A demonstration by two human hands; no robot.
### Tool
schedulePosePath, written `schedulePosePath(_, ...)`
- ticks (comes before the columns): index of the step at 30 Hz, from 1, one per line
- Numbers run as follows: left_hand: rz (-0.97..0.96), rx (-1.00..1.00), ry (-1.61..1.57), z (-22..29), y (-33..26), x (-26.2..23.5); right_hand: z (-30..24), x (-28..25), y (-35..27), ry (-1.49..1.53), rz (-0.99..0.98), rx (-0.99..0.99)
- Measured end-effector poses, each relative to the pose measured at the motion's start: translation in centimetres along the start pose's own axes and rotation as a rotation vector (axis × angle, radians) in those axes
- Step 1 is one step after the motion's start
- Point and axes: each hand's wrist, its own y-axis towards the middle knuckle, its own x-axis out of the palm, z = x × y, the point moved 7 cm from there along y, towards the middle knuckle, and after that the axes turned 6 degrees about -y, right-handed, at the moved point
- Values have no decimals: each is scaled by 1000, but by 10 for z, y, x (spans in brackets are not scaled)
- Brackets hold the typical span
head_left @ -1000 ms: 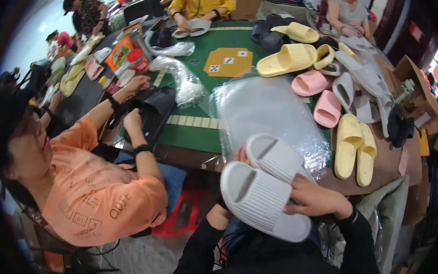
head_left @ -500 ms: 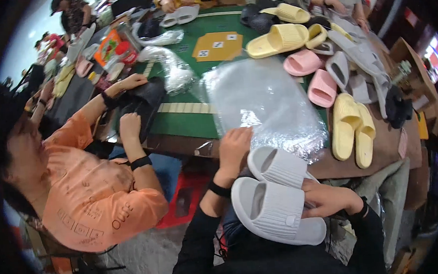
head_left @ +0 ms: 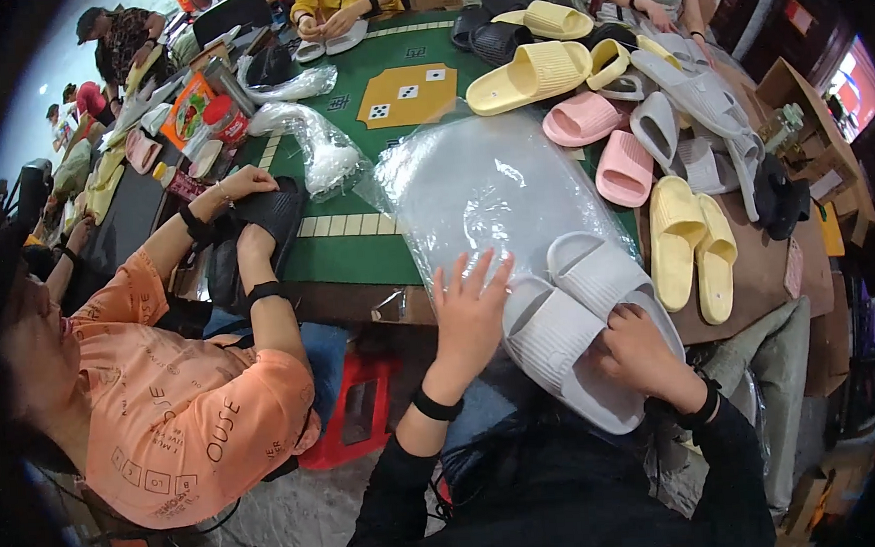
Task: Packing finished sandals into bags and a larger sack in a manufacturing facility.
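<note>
Grey ribbed slides (head_left: 586, 325) — pair, moulded foam by look, stacked at near edge of table (head_left: 739, 295), just below clear plastic bag (head_left: 498, 195). Right hand (head_left: 638, 351) fingers clamped on lower slide. Left hand (head_left: 470, 312) fingers spread flat on bag's near end. Judged step: bagging pair. Next move calls for opening bag mouth — thin, crinkly, slippery film.

A table (head_left: 356, 253) with a green mat (head_left: 506, 79) on top carries the goods. On it lie a clear plastic bag (head_left: 492, 185), a pair of grey slippers (head_left: 580, 315) at the near edge, yellow slippers (head_left: 691, 248) beside them, pink slippers (head_left: 605, 143) further back, and crumpled plastic wrap (head_left: 325, 155).
</note>
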Motion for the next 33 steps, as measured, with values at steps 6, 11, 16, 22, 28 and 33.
schedulePosePath(6, -67, 89, -79, 41, -15, -6, -21, -3, 36, -36, 189, 35)
schedulePosePath(11, -185, 224, -149, 91, -23, 4, 17, 14, 89, -17, 211, 260)
schedulePosePath(16, -131, 224, -258, 101, -34, -9, 14, -7, 157, 183, 477, 276)
schedulePosePath(22, 37, -141, 65, 19, -60, -16, -6, 10, 106, -94, 375, 176)
schedulePosePath(28, 54, -351, -273, 11, -70, -36, -34, -1, 13, 492, 351, 78)
schedulePosePath(33, 175, -184, -421, 40, -37, -47, -54, -79, -9, 73, 842, -71)
